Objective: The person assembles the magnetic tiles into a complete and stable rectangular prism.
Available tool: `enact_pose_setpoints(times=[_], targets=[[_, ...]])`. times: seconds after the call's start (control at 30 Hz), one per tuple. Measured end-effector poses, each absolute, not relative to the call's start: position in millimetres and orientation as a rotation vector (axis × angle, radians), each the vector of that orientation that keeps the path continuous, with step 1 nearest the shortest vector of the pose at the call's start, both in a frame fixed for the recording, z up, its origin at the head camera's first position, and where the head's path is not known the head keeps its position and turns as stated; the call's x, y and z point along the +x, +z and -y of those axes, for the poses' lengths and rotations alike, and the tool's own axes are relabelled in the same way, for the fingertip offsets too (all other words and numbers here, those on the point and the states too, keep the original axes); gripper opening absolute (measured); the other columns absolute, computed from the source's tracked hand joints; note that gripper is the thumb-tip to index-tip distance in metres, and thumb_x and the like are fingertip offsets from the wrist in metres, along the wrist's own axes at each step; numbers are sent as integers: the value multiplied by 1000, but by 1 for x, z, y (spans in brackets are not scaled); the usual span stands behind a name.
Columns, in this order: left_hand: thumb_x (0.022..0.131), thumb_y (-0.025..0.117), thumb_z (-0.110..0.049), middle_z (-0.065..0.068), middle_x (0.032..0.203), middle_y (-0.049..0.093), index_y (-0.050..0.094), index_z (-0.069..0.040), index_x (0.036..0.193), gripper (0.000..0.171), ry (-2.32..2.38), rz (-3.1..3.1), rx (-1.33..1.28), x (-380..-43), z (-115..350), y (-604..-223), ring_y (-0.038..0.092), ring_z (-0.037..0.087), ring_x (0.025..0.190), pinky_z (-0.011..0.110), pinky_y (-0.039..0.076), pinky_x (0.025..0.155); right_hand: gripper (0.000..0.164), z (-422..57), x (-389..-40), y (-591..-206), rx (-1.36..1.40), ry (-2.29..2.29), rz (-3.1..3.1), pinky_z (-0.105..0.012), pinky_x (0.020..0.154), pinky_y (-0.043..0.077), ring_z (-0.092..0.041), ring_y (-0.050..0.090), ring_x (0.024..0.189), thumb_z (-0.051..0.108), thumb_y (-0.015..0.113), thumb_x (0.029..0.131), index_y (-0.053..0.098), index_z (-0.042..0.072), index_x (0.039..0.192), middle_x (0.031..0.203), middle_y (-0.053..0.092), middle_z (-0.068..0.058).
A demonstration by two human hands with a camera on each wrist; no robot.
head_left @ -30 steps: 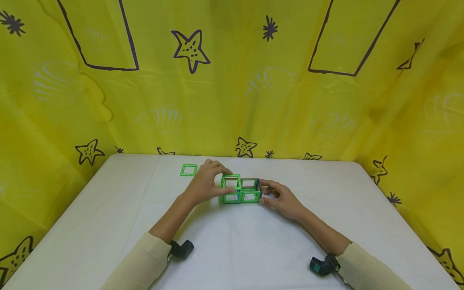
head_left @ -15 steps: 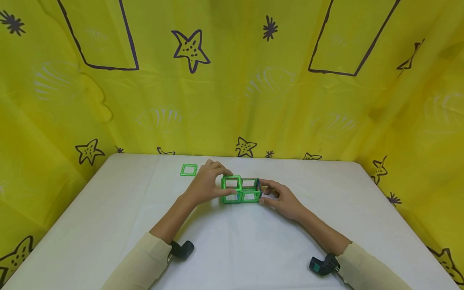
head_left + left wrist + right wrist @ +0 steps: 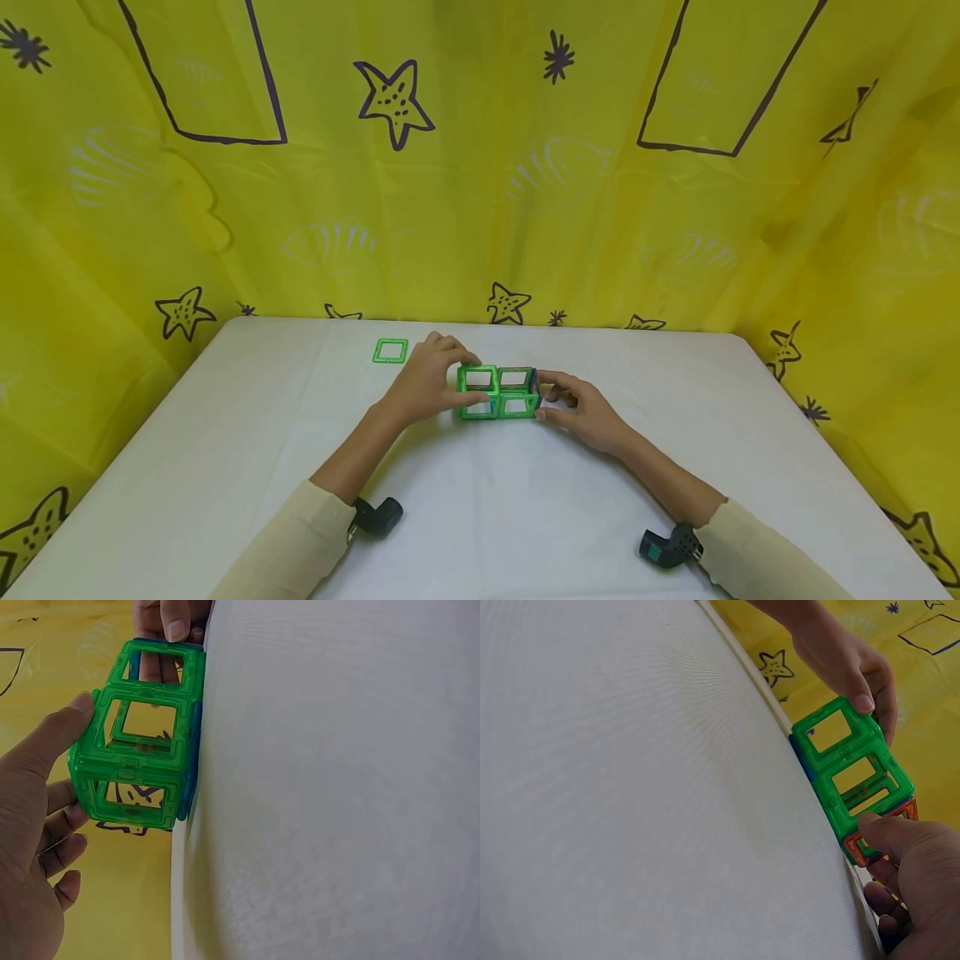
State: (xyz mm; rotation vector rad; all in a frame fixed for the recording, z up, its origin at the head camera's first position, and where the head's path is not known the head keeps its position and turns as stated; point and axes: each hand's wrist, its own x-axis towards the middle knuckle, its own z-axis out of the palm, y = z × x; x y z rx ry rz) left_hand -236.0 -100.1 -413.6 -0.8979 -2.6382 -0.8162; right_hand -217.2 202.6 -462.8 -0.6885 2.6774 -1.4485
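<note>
A two-cube box of magnetic tiles [image 3: 498, 408] sits on the white table, green along its front. The left cube bears a green square tile [image 3: 480, 367] on top; the right cube's top is uncovered. My left hand [image 3: 423, 379] pinches that top tile, thumb at the front edge and fingers at the back. At the right end, my right hand [image 3: 588, 412] holds the box between thumb and fingers. The right wrist view shows an orange tile [image 3: 855, 849] at that end. Blue edging [image 3: 193, 750] shows along the bottom in the left wrist view.
One loose green square tile [image 3: 390, 360] lies flat on the white table [image 3: 480, 517], behind and left of the box. A yellow patterned curtain [image 3: 480, 183] hangs around the back and sides of the table. Each wrist wears a small black camera [image 3: 378, 517].
The green tile in my left hand has sunk slightly, from a little raised to level on the left cube. My right hand stays in place at the box's end.
</note>
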Motion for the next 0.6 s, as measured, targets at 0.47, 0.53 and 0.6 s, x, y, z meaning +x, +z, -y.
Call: enact_pose_setpoints(times=[0.47,0.53,0.6], targets=[[78,93,-46,4,112,69,79,-13,116,52,-752,2677,-905,-235,100,-411,54,24,109,44,45,91,57,-204,-219,-466,-679,-1444,-2686,-32,77,39,-26,52,91,11,81,94,60,6,146,105,66,-6],[79,93,-46,4,112,69,79,-12,117,53,-741,2681,-910,-235,99,-410,54,25,110,45,45,91,57,-204,-219,-466,-678,-1441,-2688,-32,77,39,-26,52,90,12,81,94,60,6,146,105,66,-7],[79,92,-47,4,113,69,79,-13,117,53,-732,2685,-911,-234,100,-409,54,25,110,45,45,92,57,-204,-219,-466,-678,-1443,-2689,-32,78,39,-26,52,91,12,81,94,60,6,146,105,66,-7]])
